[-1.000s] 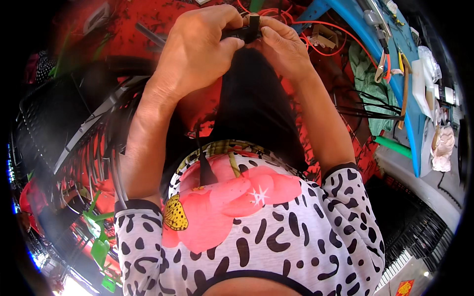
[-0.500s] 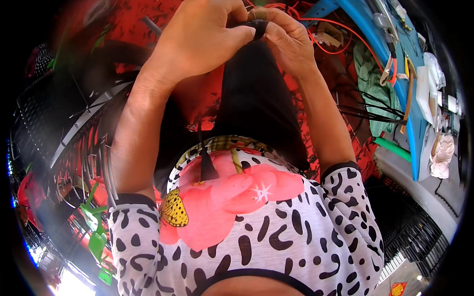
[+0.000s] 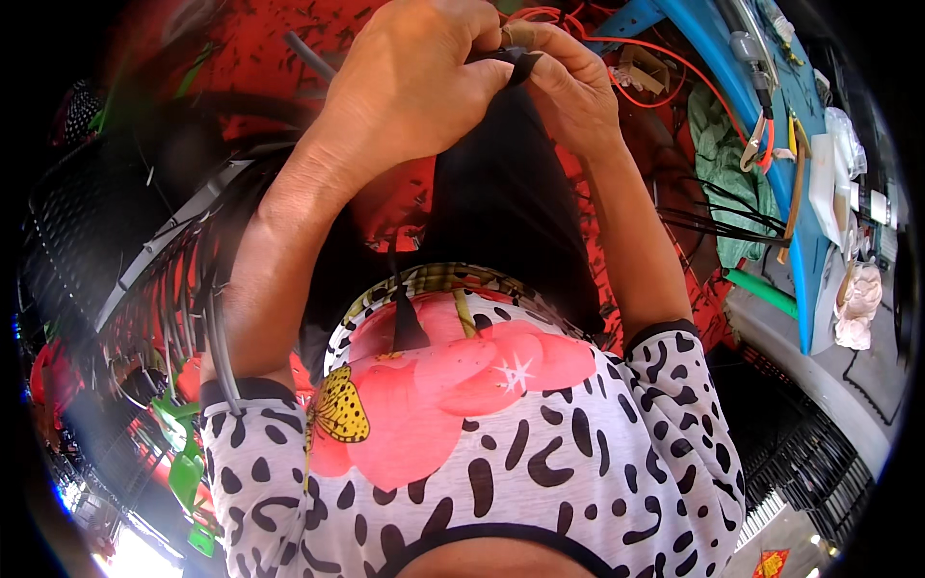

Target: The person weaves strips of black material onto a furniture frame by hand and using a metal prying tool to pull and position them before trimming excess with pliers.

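Observation:
Both hands meet at the top of the view, over my dark trousers. My left hand [image 3: 409, 87] is closed, its thumb and fingers pinching one end of a short, dark piece. My right hand [image 3: 581, 91] grips the other side with thumb and bent fingers. Between them a flat black strip [image 3: 523, 66], like tape, shows with its loose end folded downward. What the strip lies against is mostly covered by the fingers.
On the right stands a blue table edge [image 3: 800, 250] with tools and a crumpled pale wad [image 3: 858, 306]. Orange-red cable [image 3: 679, 48] loops near a small open cardboard box [image 3: 644, 69]. Grey-black tubes [image 3: 207, 289] hang beside my left forearm, near a black crate [image 3: 82, 226].
My left hand and forearm have shifted slightly right and turned a little. The black strip has tilted, its loose end now slanting toward my right thumb. My right hand has barely moved.

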`<state>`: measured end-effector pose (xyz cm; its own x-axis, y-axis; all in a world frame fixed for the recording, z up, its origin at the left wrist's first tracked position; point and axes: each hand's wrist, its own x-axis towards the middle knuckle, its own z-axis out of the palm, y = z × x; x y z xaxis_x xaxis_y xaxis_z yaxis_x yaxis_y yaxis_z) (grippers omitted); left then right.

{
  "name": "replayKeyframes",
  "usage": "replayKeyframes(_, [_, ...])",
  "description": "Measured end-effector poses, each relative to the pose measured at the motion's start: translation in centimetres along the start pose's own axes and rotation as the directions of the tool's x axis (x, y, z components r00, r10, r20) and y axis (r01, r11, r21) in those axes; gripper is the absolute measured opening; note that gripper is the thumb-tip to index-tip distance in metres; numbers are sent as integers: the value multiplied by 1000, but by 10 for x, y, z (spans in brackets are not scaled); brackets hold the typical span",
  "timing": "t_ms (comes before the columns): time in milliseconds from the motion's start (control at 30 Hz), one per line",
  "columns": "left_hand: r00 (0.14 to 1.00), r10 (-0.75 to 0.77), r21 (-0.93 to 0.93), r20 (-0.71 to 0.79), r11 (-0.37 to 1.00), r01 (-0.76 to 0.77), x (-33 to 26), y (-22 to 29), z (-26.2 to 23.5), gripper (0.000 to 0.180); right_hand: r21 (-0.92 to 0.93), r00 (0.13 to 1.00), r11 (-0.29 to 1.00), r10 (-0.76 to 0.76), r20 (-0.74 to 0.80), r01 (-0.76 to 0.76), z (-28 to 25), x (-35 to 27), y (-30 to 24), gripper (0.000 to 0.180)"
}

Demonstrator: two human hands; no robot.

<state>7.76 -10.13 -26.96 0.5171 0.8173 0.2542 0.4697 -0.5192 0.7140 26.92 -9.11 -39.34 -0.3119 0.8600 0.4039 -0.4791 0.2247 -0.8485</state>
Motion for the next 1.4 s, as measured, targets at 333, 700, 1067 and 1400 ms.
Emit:
replayKeyframes(333, [993, 35, 55, -113, 998, -29, -8, -24, 30, 12, -725, 923, 591, -347, 168, 354, 44, 2, -43, 23])
replayKeyframes(700, [998, -37, 2, 50, 999, 37, -9, -11, 15, 19, -745, 926, 626, -377, -33, 229, 40, -13, -38, 6])
replayKeyframes(1067, [999, -25, -9, -20, 1000, 24, -17, -9, 16, 48, -792, 884, 409, -322, 340, 454, 34, 26, -46, 13])
replayKeyframes(1400, [998, -38, -37, -46, 999, 36, -20, -10, 23, 58, -828, 976, 521, -50, 213, 207, 36, 33, -51, 13])
